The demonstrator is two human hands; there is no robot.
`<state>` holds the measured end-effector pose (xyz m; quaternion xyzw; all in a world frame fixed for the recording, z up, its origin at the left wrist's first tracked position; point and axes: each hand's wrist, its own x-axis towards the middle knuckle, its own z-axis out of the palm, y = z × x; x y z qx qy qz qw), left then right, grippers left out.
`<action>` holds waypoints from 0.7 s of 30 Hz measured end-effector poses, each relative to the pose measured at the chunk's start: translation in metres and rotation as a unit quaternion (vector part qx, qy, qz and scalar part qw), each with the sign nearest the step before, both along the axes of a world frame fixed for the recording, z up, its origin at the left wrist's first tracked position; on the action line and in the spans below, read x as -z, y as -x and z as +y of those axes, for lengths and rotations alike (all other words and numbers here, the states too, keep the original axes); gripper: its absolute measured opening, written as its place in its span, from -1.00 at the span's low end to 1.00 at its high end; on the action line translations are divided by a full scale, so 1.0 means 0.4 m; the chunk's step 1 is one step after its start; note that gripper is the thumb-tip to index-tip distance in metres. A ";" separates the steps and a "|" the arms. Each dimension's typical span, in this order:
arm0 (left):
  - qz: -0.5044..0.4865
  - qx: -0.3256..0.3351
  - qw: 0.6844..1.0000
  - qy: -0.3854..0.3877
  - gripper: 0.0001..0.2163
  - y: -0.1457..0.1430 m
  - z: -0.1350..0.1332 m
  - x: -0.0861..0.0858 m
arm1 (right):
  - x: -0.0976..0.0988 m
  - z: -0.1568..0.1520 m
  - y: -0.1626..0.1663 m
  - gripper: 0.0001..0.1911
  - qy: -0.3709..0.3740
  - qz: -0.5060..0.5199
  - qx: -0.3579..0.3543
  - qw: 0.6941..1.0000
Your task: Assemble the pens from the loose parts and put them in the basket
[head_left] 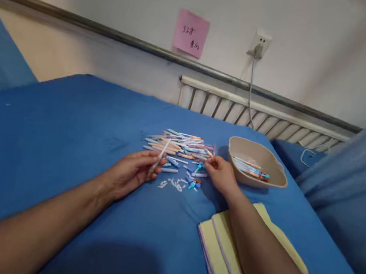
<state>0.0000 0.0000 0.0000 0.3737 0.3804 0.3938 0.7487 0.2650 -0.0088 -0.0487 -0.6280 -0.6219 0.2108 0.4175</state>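
My left hand [137, 169] is closed around a slim pen piece [162, 154], whose white rod points up and away; its lower end looks darker. Over the right side of the pile, my right hand [221, 172] pinches a small tan pen part [209, 153]. Between and beyond my hands lie pen barrels [167, 146] in peach, blue and white, with thin white rods [191, 142] among them. Closer to me are small blue and teal pen parts [192, 183] and a scatter of tiny white pieces [171, 183].
A beige basin [254, 148] holding several assembled-looking pens [251, 168] stands right of the pile. Under my right forearm lies a folded yellow towel [222, 237]. The blue sheet [64, 136] reaches a wall with a metal rail [116, 34], a radiator [226, 109] and a plugged-in cable [251, 92].
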 end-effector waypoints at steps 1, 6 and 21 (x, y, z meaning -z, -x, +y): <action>-0.002 -0.006 1.000 0.001 -0.84 0.000 0.000 0.002 | 0.002 0.001 -0.003 -0.87 0.005 0.005 0.008 1.000; -0.010 -0.037 0.999 0.010 -0.88 -0.002 0.002 0.002 | -0.004 0.005 -0.012 -0.80 -0.004 -0.056 0.036 0.998; 0.106 -0.008 0.992 -0.065 -0.80 -0.016 0.004 0.023 | -0.026 0.025 0.019 -0.86 0.013 -0.269 0.017 0.963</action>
